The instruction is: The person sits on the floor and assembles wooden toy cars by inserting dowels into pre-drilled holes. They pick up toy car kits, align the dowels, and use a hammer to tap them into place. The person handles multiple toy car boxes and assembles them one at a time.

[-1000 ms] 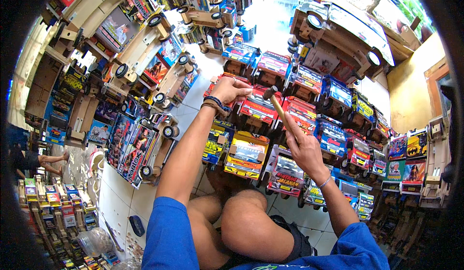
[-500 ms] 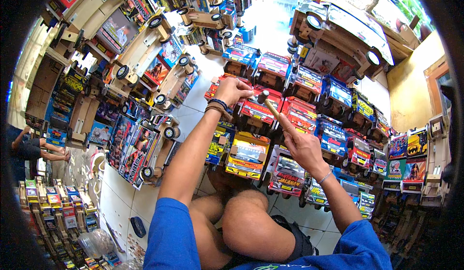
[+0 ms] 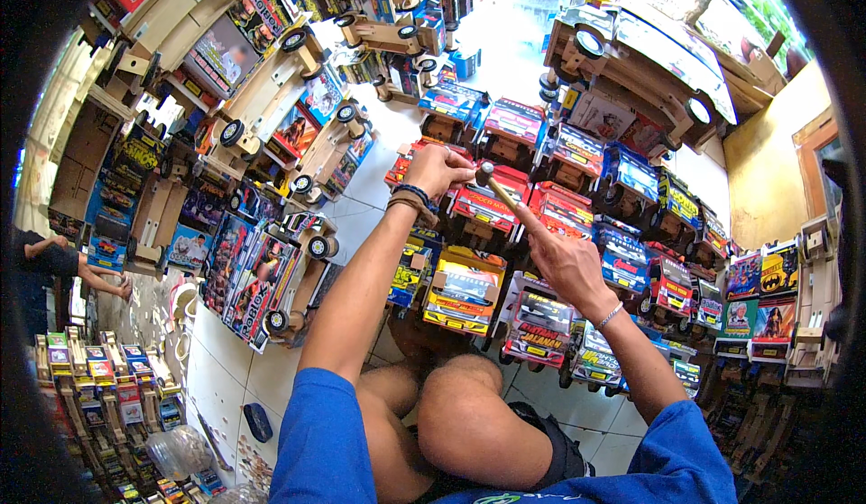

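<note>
My right hand [image 3: 568, 265] grips a hammer [image 3: 505, 195] by its wooden handle, index finger stretched along it. The small metal head is just right of my left fingertips. My left hand [image 3: 437, 172], with dark bands at the wrist, is closed in a pinch over a red toy truck [image 3: 492, 208]; whatever the fingers hold is too small to make out. Another red toy truck [image 3: 406, 163] is partly hidden behind the left hand. Nearer to me stand a yellow-orange toy truck [image 3: 464, 292] and a white-and-red toy truck [image 3: 538, 323].
Rows of toy trucks surround me; a stack [image 3: 262, 274] is on the left, and larger wooden ones [image 3: 631, 71] stand back right. On the tiled floor [image 3: 221, 364] lie a dark blue oval object [image 3: 258, 423] and a plastic bag [image 3: 178, 453]. Another person's legs [image 3: 99, 280] show far left.
The hammer's head has tipped slightly left and up, closer to my left fingertips. My left hand stays pinched in nearly the same place.
</note>
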`<action>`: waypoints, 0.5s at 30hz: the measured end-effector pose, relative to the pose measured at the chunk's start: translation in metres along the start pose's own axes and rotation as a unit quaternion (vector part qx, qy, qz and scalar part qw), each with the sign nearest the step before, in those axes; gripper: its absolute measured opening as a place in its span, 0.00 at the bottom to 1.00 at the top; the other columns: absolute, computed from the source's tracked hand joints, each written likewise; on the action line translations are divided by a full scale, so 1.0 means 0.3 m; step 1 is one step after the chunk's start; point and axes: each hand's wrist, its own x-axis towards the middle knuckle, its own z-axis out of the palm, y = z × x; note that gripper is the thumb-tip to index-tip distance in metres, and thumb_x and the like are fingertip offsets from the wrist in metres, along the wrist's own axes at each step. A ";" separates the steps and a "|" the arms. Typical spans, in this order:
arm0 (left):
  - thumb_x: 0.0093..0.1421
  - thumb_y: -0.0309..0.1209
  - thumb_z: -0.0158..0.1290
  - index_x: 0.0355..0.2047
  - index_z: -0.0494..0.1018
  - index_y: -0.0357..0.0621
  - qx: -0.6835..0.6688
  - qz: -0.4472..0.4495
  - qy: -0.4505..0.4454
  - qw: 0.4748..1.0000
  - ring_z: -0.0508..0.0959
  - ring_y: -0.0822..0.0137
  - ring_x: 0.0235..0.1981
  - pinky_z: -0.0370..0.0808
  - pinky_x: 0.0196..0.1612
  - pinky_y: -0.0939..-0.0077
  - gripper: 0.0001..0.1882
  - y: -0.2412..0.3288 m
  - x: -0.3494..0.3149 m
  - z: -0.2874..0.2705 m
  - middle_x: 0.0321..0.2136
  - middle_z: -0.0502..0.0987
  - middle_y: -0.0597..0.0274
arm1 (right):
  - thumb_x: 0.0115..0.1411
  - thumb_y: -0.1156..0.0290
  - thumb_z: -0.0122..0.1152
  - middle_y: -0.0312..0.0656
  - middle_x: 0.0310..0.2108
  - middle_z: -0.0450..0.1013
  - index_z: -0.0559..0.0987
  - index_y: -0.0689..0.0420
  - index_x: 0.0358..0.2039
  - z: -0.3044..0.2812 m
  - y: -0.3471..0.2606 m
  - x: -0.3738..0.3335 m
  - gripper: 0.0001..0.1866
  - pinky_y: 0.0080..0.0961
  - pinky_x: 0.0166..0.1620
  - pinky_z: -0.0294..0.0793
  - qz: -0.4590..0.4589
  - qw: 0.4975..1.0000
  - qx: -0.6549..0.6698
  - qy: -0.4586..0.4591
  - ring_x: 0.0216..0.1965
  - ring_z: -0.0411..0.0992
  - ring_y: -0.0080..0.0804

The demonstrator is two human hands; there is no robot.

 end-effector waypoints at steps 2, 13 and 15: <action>0.56 0.31 0.65 0.39 0.84 0.41 -0.020 -0.009 -0.005 1.000 0.83 0.73 0.29 0.78 0.36 0.76 0.12 0.003 -0.001 -0.001 0.31 0.85 0.59 | 0.66 0.65 0.54 0.46 0.14 0.70 0.59 0.41 0.70 0.000 -0.001 0.004 0.33 0.41 0.21 0.68 -0.001 1.000 -0.002 0.002 0.16 0.71 0.42; 0.58 0.33 0.64 0.41 0.83 0.38 -0.036 -0.011 -0.005 0.999 0.83 0.74 0.29 0.79 0.35 0.77 0.14 -0.004 0.004 -0.001 0.31 0.85 0.59 | 0.66 0.64 0.54 0.47 0.14 0.69 0.59 0.40 0.70 -0.003 0.000 0.008 0.33 0.41 0.22 0.68 0.015 1.000 -0.004 -0.010 0.16 0.71 0.43; 0.58 0.32 0.64 0.41 0.83 0.38 -0.034 -0.009 -0.005 0.999 0.83 0.74 0.29 0.79 0.34 0.77 0.13 -0.007 0.007 0.001 0.31 0.85 0.59 | 0.66 0.64 0.54 0.47 0.14 0.69 0.59 0.39 0.70 0.000 0.002 0.007 0.33 0.42 0.22 0.68 0.012 1.000 0.000 -0.005 0.16 0.71 0.43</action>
